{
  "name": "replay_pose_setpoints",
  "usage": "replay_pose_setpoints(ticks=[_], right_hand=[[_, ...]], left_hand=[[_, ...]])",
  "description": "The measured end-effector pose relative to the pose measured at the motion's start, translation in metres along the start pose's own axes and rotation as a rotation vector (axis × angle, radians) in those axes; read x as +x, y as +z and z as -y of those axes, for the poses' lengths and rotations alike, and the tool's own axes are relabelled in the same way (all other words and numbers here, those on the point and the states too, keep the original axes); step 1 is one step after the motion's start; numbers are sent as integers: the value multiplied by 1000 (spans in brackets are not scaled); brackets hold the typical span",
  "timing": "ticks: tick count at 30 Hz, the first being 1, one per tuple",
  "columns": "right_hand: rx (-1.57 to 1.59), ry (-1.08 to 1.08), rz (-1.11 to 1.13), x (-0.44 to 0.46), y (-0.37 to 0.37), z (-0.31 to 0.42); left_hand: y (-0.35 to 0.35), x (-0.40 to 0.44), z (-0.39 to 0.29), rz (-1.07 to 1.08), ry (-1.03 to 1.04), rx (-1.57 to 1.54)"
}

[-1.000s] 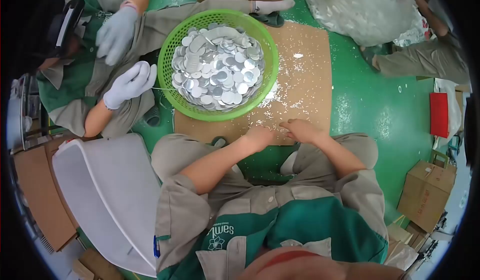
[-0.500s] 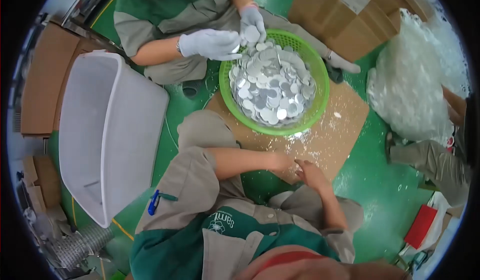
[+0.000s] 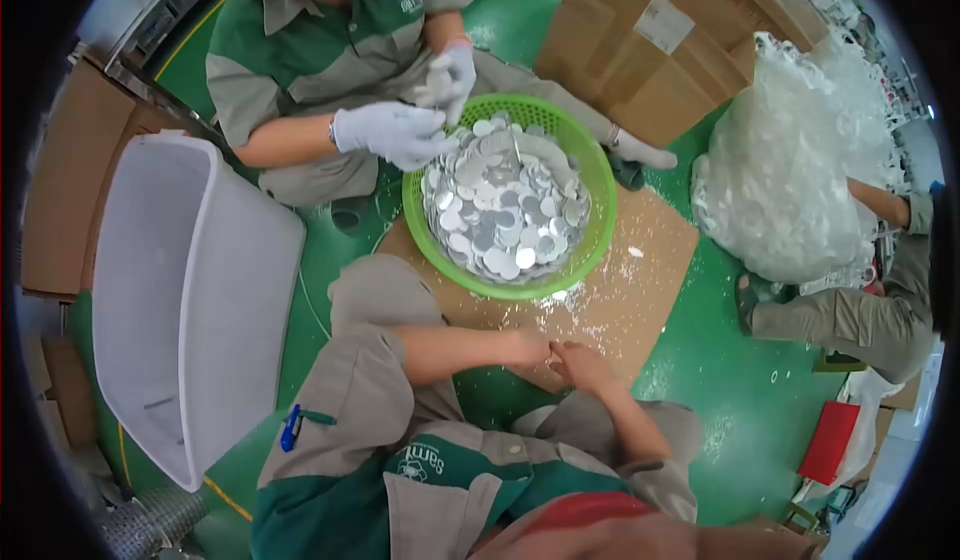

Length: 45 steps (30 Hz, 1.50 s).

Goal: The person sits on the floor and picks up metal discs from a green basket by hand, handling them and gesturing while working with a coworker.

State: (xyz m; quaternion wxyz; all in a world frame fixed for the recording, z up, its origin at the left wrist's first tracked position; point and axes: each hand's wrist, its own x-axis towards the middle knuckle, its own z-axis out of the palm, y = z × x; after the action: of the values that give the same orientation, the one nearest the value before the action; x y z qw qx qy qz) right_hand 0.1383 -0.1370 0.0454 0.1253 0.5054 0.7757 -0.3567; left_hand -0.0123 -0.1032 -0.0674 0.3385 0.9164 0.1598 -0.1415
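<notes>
One flat brown cardboard sheet [image 3: 640, 290] lies beneath one round green perforated plastic basket [image 3: 606, 205] at 12 o'clock, probably heavy loaded; hold opposite rim sides. Between its 5 and 6 o'clock, the wearer's two bare hands, left hand [image 3: 528, 348] and right hand [image 3: 585, 367], meet, fingers bunched; whether holding anything, I cannot tell. The basket's thin silvery round discs [image 3: 510, 220], too many to count, look light, stiff, slippery; pinch edges.
</notes>
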Motion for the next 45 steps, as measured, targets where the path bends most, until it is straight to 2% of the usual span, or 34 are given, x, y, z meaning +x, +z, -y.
replay_pose_setpoints(ticks=[2,4,7,11,17,20,23,24,27,29,30,32,33,36,39,41,43,45], right_hand=[[19,5,12,5,-4,1],[13,30,53,6,-6,5],[-41,-4,-25,3,1,2],[8,-4,-4,-2,1,-2],[-8,14,-37,-4,-6,7],[110,-14,-113,-10,-34,21],[318,-126,-429,-25,-85,52],[324,-207,-544,-36,-110,67],[277,-375,-899,-92,-189,124],[355,-709,-1177,-121,-214,140],[595,-961,-1637,-104,-219,175],[614,-1136,-1509,-149,-228,186],[592,-1171,-1587,-165,-225,195],[598,-1340,-1657,-187,-222,217],[546,-1446,-1816,-204,-207,224],[474,-1525,-1956,-205,-201,229],[416,-1853,-1839,-194,-208,230],[307,-1949,-1842,-191,-207,225]], left_hand=[[-9,-5,1,33,-9,11],[-51,-31,-16,115,-10,93],[-36,-23,-14,-31,-132,-118],[-35,-16,-8,131,6,103],[-41,-21,-11,120,-2,115],[-29,-15,-7,70,12,118],[-30,-4,-3,-562,197,3],[-23,-2,-7,-751,268,-57],[-6,3,0,-41,41,122],[-48,-27,-24,-42,9,80],[-73,-34,-27,-39,16,92],[-61,-34,-15,-176,103,38],[-49,-30,-9,-244,152,-16],[-16,-5,13,-135,184,186],[-58,-25,-13,12,77,108],[-54,-24,-10,20,68,122],[-56,-19,-9,26,73,141],[-57,-22,-12,7,60,152]])
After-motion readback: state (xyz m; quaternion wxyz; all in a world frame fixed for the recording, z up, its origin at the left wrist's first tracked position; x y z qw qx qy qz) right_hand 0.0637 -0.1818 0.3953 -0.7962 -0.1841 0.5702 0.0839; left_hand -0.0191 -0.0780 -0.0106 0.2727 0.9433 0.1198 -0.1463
